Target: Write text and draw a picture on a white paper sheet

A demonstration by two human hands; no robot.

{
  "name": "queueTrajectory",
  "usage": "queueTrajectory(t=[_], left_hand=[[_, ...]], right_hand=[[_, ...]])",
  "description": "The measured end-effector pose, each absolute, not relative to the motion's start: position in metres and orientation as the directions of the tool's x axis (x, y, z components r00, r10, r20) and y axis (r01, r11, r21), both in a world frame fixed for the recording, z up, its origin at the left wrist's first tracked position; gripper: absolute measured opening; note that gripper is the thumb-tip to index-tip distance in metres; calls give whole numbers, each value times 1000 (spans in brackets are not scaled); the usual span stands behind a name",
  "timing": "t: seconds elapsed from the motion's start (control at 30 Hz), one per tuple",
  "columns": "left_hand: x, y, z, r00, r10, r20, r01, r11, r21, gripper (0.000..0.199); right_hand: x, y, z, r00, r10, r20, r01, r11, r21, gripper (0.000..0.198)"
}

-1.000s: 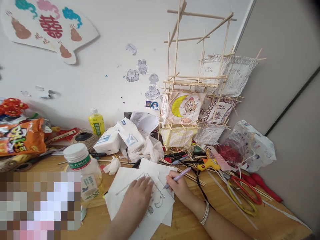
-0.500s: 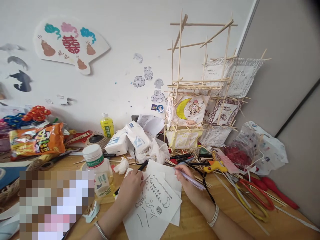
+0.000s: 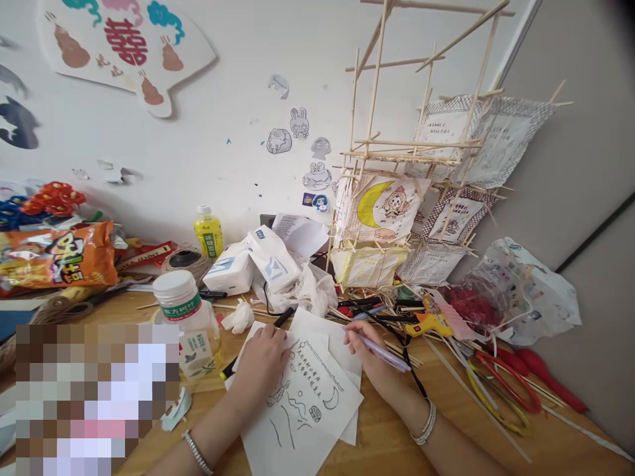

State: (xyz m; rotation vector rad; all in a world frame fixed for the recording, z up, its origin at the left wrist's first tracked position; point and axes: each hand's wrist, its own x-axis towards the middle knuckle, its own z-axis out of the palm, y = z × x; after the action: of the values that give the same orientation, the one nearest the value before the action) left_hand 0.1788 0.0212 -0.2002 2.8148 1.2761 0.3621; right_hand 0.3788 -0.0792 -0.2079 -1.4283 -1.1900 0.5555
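Observation:
My left hand [image 3: 264,360] lies flat on the upper left part of a sheet of paper [image 3: 297,433], its fingers open and slightly bent. The sheet carries black line drawings, a few lines of handwriting, a crescent and a wavy border. Beneath it, a second white sheet [image 3: 350,428] sticks out on the right. My right hand [image 3: 374,363] is closed around a light purple pen [image 3: 385,354], beside the sheets' right edge. A black marker [image 3: 284,317] lies just beyond my left fingers. Near that wrist, a dark pen with a yellow end [image 3: 227,371] is partly covered.
A clear plastic jar [image 3: 196,344] with a white lid stands at left. Behind are tissue packs [image 3: 272,259], a yellow drink bottle [image 3: 207,233] and a stick frame with paper panels [image 3: 389,208]. Right lie a yellow glue gun [image 3: 430,322] and orange-handled scissors [image 3: 510,383].
The view has shifted and tilted a little, so the wall things sit higher. Both hands stay nearly in place, and the pen remains in my right hand.

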Motion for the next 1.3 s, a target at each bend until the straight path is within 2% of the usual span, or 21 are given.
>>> queueTrajectory(t=[0.33,0.57,0.83,1.0,1.3], left_hand=[[181,23,-203,631,750,199,738,-659,145,14],[183,27,-208,634,736,238,713,-675,189,23],[184,23,-209,602,711,365,673,-697,248,23],[185,17,-210,589,671,451,631,-730,262,23],[185,16,-214,579,547,604,525,-817,238,26]], right_hand=[[373,-81,-202,388,881,273,333,142,-932,17],[370,-84,-198,395,875,281,351,139,-926,16],[368,-84,-196,297,894,335,442,183,-878,22],[368,-83,-202,197,885,423,545,259,-797,13],[368,-83,-203,196,921,337,540,186,-821,18]])
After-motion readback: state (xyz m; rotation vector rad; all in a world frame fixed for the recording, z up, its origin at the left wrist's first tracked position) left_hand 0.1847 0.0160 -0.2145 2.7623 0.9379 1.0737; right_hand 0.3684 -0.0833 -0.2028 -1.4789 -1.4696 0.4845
